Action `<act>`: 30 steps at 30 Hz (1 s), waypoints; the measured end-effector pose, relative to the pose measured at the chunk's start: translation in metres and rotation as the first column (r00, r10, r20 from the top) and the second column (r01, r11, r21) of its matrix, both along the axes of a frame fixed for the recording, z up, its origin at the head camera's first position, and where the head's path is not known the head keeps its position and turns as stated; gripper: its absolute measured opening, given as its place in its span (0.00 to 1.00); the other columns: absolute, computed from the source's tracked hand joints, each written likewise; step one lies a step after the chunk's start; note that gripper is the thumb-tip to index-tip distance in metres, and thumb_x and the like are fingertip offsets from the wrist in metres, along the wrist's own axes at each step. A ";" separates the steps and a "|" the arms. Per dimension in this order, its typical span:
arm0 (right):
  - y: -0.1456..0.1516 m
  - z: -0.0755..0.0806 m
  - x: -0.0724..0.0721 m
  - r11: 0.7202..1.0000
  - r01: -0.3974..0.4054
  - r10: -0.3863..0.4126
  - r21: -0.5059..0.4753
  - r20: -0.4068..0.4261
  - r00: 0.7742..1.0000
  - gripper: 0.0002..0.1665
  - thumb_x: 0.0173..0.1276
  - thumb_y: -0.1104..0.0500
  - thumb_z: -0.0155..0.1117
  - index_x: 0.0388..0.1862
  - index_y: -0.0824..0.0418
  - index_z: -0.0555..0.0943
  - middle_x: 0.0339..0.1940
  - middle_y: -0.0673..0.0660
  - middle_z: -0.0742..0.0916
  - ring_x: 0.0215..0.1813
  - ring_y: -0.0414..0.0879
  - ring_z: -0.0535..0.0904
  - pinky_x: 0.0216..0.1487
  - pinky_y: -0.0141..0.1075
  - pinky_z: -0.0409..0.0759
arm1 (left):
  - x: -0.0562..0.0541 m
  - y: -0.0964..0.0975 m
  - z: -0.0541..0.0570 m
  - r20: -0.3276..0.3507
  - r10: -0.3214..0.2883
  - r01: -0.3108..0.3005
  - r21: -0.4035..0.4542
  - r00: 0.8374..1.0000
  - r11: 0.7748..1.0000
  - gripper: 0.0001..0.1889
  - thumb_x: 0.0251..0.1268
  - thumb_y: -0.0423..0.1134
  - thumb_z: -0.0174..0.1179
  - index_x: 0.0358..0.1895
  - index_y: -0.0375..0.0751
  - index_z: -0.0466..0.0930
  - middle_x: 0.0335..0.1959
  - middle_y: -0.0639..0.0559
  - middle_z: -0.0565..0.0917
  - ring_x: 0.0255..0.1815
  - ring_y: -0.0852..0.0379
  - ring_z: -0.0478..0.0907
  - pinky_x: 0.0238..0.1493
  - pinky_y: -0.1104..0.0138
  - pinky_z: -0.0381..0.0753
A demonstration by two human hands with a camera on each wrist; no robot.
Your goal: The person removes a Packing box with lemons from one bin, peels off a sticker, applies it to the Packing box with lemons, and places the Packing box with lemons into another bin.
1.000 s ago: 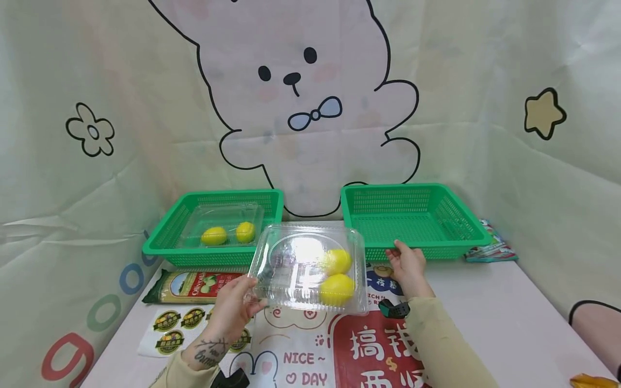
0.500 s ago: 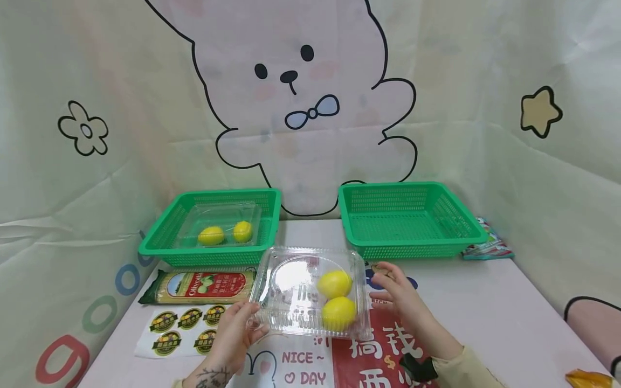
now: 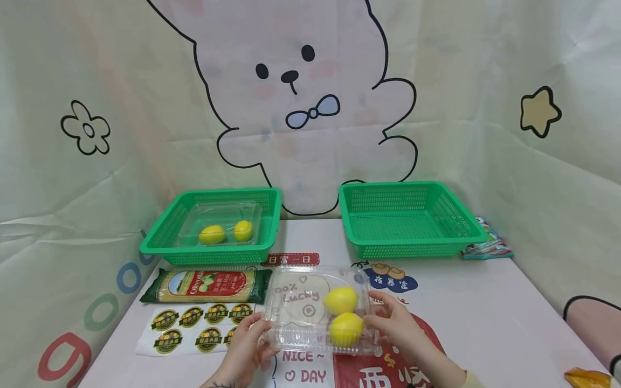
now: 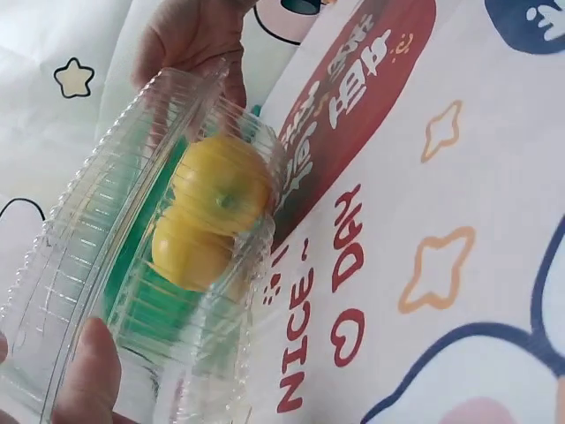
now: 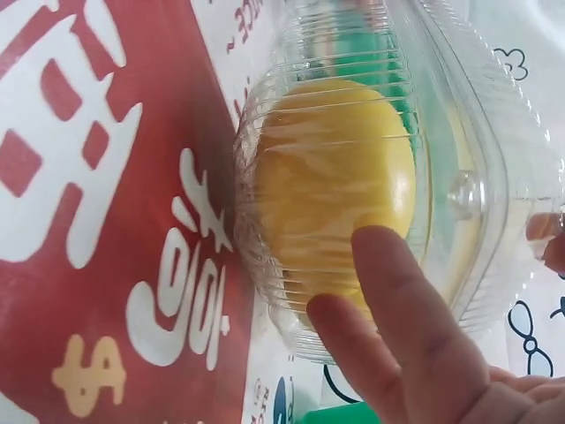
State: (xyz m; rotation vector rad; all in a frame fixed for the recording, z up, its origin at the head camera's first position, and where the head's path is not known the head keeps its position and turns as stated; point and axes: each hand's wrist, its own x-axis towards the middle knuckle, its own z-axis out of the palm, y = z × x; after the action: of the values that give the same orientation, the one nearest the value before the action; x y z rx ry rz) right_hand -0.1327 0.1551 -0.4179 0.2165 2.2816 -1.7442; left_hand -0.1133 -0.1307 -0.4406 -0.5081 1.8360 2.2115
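Note:
A clear plastic clamshell box [image 3: 301,307] with its lid down is held between both hands, low over the printed mat; whether its base touches the mat I cannot tell. Two lemons [image 3: 344,330] lie at its right end, pressed close together in the left wrist view. My left hand [image 3: 245,350] grips the front left corner, its thumb [image 4: 88,375] over the rim. At the right end my right hand [image 3: 400,326] holds the box, fingers [image 5: 397,291] against the ribbed side wall and a fingertip up by the lid rim.
A green basket [image 3: 165,250] at back left holds another clear box with two lemons. Another green basket [image 3: 417,248] stands back right, beside a colourful packet [image 3: 487,242]. A pasta pack [image 3: 208,285] and a sticker sheet [image 3: 194,328] lie left; an orange wrapper [image 3: 587,377] lies front right.
The clamshell box has come down and toward me in my left hand. My right hand has left the right basket's front rim and come to the box's right end.

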 end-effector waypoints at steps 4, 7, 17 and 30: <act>0.000 -0.006 0.000 0.999 0.018 -0.018 0.030 -0.010 1.000 0.38 0.57 0.61 0.65 0.67 0.62 0.63 0.51 0.66 0.81 0.43 0.49 0.80 0.36 0.49 0.83 | -0.002 -0.001 -0.005 0.002 -0.053 0.053 -0.074 0.999 0.996 0.31 0.62 0.38 0.50 0.66 0.33 0.49 0.47 0.39 0.70 0.29 0.58 0.77 0.28 0.69 0.82; 0.000 -0.009 -0.002 0.999 0.027 -0.027 0.031 -0.025 0.999 0.38 0.57 0.61 0.64 0.67 0.63 0.63 0.51 0.66 0.81 0.43 0.49 0.79 0.36 0.49 0.83 | -0.005 -0.003 -0.007 -0.023 -0.091 0.086 -0.174 0.996 0.981 0.32 0.62 0.39 0.51 0.66 0.32 0.51 0.45 0.39 0.70 0.34 0.54 0.77 0.31 0.64 0.84; -0.005 -0.012 -0.020 0.996 0.054 -0.049 0.069 -0.071 0.996 0.35 0.59 0.62 0.59 0.67 0.60 0.65 0.53 0.67 0.79 0.42 0.50 0.76 0.30 0.35 0.77 | -0.021 -0.004 -0.010 -0.199 -0.139 0.075 -0.297 0.970 0.952 0.32 0.64 0.38 0.52 0.67 0.25 0.52 0.58 0.28 0.67 0.46 0.47 0.77 0.40 0.57 0.83; -0.004 -0.020 -0.051 0.999 0.033 -0.030 0.017 -0.122 0.992 0.34 0.60 0.61 0.57 0.67 0.62 0.64 0.53 0.68 0.79 0.47 0.53 0.76 0.41 0.41 0.80 | -0.047 -0.007 -0.016 -0.288 -0.137 0.057 -0.269 0.948 0.961 0.31 0.66 0.38 0.50 0.67 0.25 0.53 0.57 0.28 0.68 0.50 0.45 0.75 0.41 0.56 0.83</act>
State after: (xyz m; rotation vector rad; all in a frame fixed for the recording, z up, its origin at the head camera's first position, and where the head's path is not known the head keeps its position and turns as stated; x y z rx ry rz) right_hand -0.1834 0.1509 -0.4380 0.1541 2.3929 -1.7987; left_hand -0.1603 -0.1373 -0.4563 -0.1130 2.2689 2.0896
